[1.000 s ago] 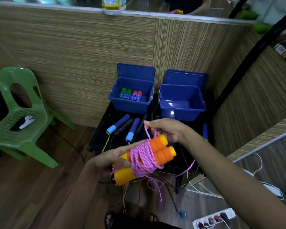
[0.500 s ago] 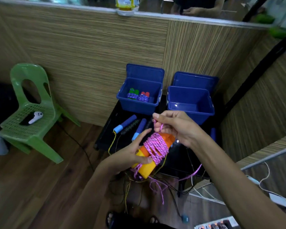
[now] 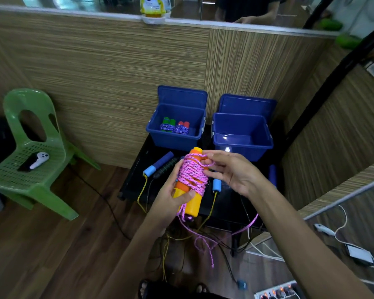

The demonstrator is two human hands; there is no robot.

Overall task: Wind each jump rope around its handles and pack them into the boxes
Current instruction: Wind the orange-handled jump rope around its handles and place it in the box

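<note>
Head view: left hand (image 3: 171,198) grips the orange handles (image 3: 189,190); right hand (image 3: 231,171) pinches the pink rope (image 3: 191,175) near their top. Winding step, unfinished: loose tail wants wrapping, then packing into a blue box (image 3: 242,145).

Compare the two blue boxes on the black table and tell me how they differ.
The left box holds two wound jump ropes, one with green handles and one with red handles; the right box shows no ropes. The left box sits farther back than the right box. Both are blue with lids standing open behind.
</note>
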